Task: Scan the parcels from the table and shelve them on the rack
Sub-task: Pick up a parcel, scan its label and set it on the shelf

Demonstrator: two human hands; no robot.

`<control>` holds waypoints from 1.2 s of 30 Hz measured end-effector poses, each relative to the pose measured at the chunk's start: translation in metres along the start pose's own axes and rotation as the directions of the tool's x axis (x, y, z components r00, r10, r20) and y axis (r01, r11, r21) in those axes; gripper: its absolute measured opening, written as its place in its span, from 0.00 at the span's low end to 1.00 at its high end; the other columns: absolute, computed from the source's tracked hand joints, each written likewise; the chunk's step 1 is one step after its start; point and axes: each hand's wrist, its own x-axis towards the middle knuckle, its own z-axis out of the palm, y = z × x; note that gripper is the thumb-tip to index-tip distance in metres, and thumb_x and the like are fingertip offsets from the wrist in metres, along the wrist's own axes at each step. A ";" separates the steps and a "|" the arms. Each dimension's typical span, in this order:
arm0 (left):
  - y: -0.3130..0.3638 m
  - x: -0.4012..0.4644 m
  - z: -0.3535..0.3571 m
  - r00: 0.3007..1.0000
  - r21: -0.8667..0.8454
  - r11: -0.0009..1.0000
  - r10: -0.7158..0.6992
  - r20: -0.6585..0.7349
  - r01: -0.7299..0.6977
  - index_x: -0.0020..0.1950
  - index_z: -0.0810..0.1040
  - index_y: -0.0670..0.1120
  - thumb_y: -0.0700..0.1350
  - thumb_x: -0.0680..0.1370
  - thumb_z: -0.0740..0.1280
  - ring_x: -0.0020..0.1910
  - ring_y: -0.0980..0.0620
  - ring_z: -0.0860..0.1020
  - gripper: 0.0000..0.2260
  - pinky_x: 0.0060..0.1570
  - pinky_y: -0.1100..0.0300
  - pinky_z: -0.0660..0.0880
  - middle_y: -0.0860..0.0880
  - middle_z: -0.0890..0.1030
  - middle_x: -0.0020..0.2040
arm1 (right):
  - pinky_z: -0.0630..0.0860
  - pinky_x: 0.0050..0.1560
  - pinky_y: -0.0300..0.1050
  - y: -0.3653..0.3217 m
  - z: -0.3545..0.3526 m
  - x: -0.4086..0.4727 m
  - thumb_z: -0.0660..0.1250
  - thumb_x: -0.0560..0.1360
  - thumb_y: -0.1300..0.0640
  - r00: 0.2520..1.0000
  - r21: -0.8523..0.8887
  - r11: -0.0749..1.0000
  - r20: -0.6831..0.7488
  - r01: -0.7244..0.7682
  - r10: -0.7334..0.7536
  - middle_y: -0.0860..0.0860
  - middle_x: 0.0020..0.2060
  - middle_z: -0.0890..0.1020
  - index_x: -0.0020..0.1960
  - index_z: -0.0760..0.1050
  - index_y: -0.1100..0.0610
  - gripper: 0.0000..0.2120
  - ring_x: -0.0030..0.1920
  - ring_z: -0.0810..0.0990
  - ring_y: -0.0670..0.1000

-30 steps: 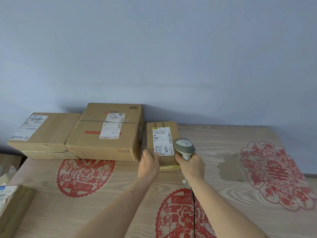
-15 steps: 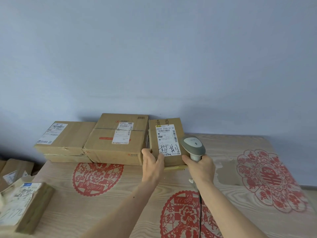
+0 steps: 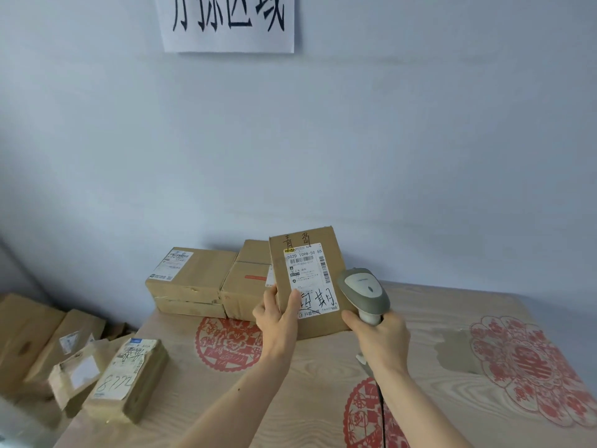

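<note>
A small cardboard parcel (image 3: 326,324) with a white shipping label and handwritten black characters is tilted up off the wooden table (image 3: 307,392), its label facing me. My left hand (image 3: 277,321) grips its lower left corner, thumb on the label. My right hand (image 3: 381,337) holds a grey handheld barcode scanner (image 3: 365,292) by its handle, just right of the parcel, head pointing toward the label. The scanner's black cable runs down beside my right forearm.
Two larger cardboard boxes (image 3: 190,279) (image 3: 245,286) sit against the wall behind the lifted parcel. A wrapped parcel (image 3: 129,383) marked with numbers lies at the table's left edge. More boxes (image 3: 38,337) lie lower at far left. A paper sign (image 3: 226,21) hangs on the wall.
My left hand has raised and tilted the small parcel upright off the table. The scanner in my right hand has risen with it. My view has swung up and leftward.
</note>
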 end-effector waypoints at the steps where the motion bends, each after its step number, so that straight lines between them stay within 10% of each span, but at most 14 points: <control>1: 0.002 -0.003 -0.012 1.000 -0.034 0.999 -0.010 0.015 0.011 0.70 0.67 0.60 0.62 0.75 0.68 0.66 0.51 0.64 0.25 0.64 0.50 0.66 0.52 0.62 0.67 | 0.83 0.37 0.62 -0.004 0.005 -0.010 0.80 0.63 0.54 1.000 0.002 1.000 0.003 0.012 -0.012 0.46 0.23 0.78 0.32 0.77 0.54 0.12 0.31 0.78 0.53; 6: 0.001 -0.013 -0.072 0.991 -0.214 0.975 -0.024 0.131 0.052 0.63 0.68 0.67 0.60 0.77 0.69 0.61 0.48 0.80 0.17 0.61 0.37 0.77 0.52 0.81 0.63 | 0.82 0.40 0.60 -0.020 0.030 -0.060 0.80 0.64 0.56 0.997 -0.012 0.997 0.018 0.077 -0.077 0.46 0.24 0.78 0.32 0.77 0.55 0.12 0.32 0.78 0.52; 14: -0.004 -0.037 -0.155 0.991 -0.284 0.958 0.002 0.135 0.036 0.64 0.68 0.70 0.58 0.67 0.77 0.57 0.40 0.83 0.30 0.49 0.28 0.78 0.47 0.84 0.57 | 0.82 0.39 0.61 -0.031 0.063 -0.130 0.80 0.65 0.56 0.996 -0.005 0.997 0.060 0.071 -0.071 0.46 0.23 0.78 0.32 0.77 0.55 0.12 0.31 0.78 0.52; 21: -0.029 -0.037 -0.194 0.995 -0.227 0.974 0.046 0.085 -0.026 0.71 0.62 0.76 0.69 0.65 0.76 0.74 0.41 0.67 0.38 0.70 0.36 0.66 0.47 0.70 0.73 | 0.82 0.38 0.61 -0.030 0.085 -0.165 0.80 0.65 0.54 0.994 -0.025 0.998 0.094 0.052 -0.049 0.48 0.26 0.80 0.34 0.79 0.56 0.11 0.34 0.79 0.52; 36: -0.019 -0.063 -0.192 0.984 -0.173 0.969 0.171 -0.053 -0.177 0.73 0.62 0.70 0.60 0.69 0.68 0.53 0.83 0.62 0.34 0.67 0.58 0.59 0.50 0.65 0.67 | 0.75 0.29 0.38 -0.060 0.100 -0.185 0.73 0.74 0.55 0.924 -0.041 0.976 0.333 0.215 -0.189 0.50 0.23 0.81 0.37 0.79 0.60 0.11 0.26 0.81 0.48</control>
